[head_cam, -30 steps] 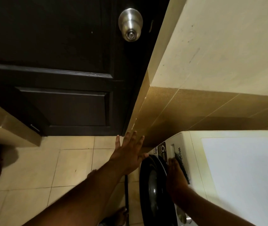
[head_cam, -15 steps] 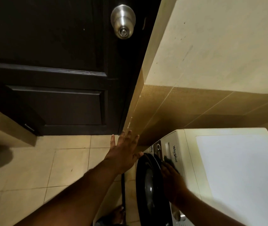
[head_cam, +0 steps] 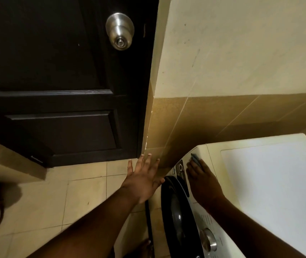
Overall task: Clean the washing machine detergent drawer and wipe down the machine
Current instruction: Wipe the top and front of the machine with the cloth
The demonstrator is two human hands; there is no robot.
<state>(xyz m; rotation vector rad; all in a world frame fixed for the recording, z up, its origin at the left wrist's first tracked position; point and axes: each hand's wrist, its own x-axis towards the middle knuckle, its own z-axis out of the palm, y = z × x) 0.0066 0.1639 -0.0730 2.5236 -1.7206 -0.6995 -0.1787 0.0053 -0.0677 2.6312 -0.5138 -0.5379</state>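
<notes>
A white front-loading washing machine (head_cam: 263, 192) fills the lower right, with a black round door (head_cam: 174, 213) and a silver dial (head_cam: 208, 239). My right hand (head_cam: 203, 180) lies over the machine's upper front corner, where the panel with a black sticker (head_cam: 181, 169) sits. It presses a blue-grey cloth (head_cam: 195, 157) flat against that panel; only the cloth's tip shows past my fingertips. The drawer front is hidden under the hand. My left hand (head_cam: 142, 178) is held out with its fingers spread, empty, beside the tiled wall corner.
A dark wooden door (head_cam: 55, 75) with a silver knob (head_cam: 119, 31) stands at the left. Brown wall tiles (head_cam: 213, 118) run behind the machine. A black hose (head_cam: 149, 222) hangs beside the machine door. The beige tiled floor (head_cam: 85, 194) lies below.
My right hand has slid with the cloth along the front panel toward the machine's far corner. My left hand stays spread in about the same place.
</notes>
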